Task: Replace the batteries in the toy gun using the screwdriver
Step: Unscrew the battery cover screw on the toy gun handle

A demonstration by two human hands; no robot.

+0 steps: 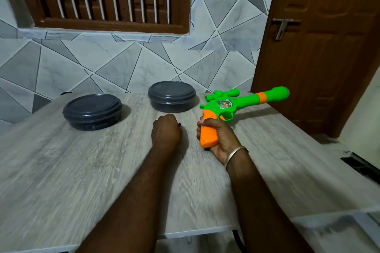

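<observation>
A green toy gun [242,103] with an orange grip, an orange band on the barrel and a scope on top is held just above the table, barrel pointing right and away. My right hand [225,139] grips its orange grip [208,136], with a metal bangle on the wrist. My left hand [166,132] is curled into a fist on the table just left of the gun. A small black tip [179,123] sticks out of the fist on its right side, seemingly the end of the screwdriver; the rest is hidden in the hand.
Two dark grey round lidded containers stand at the back of the wooden table [72,166], one [92,112] at the left, one [172,96] in the middle near the gun. A tiled wall rises behind; a brown door [320,47] is at the right.
</observation>
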